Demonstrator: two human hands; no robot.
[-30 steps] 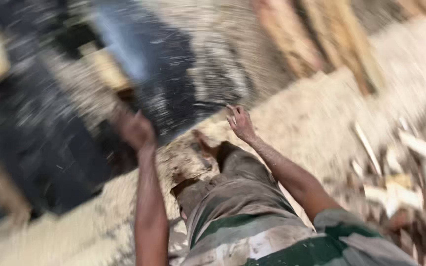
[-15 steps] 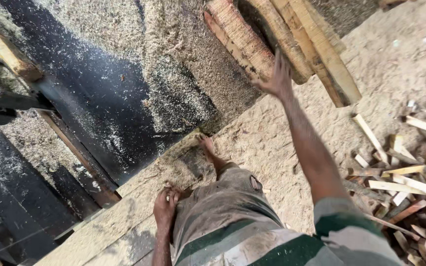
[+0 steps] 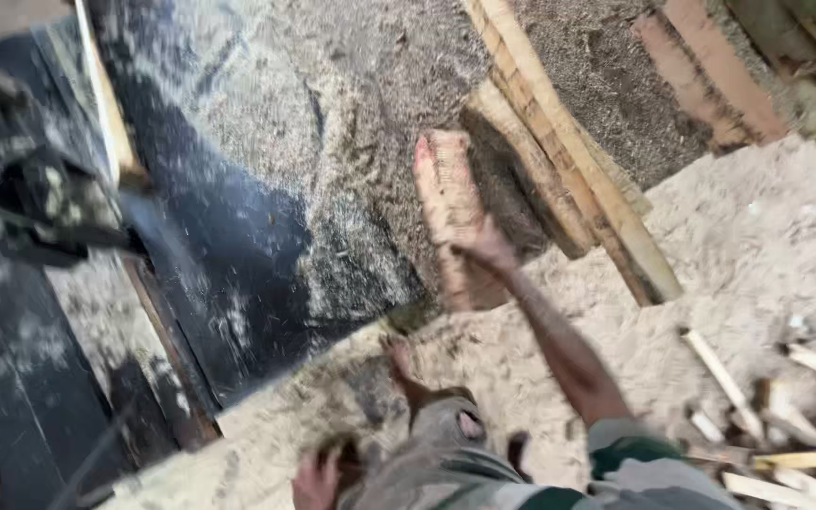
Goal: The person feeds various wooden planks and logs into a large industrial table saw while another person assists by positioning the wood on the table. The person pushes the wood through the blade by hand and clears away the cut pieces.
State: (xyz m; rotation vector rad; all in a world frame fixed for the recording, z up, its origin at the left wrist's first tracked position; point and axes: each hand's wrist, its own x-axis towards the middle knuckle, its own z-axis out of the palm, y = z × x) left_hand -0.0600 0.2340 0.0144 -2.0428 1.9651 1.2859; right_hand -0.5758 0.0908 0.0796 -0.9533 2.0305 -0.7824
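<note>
My right hand point(image 3: 484, 247) reaches forward and grips a short reddish wooden slab point(image 3: 444, 194), which lies lengthwise on the sawdust and points away from me. Just right of it lie long pale planks point(image 3: 569, 161) stacked at an angle. My left hand point(image 3: 318, 477) is low at the bottom edge beside my bent knee; it is blurred and I cannot make out its fingers. My bare foot point(image 3: 399, 364) stands on the sawdust-covered ledge below the slab.
A dark, sawdust-dusted machine bed point(image 3: 229, 246) fills the left, with a dark metal part point(image 3: 30, 198) at the far left. More reddish boards point(image 3: 710, 76) lie at the top right. Offcut sticks point(image 3: 767, 425) litter the sawdust floor at the lower right.
My right hand has pulled the reddish slab out from the plank stack towards me and to the left. My left hand stays low by my knee.
</note>
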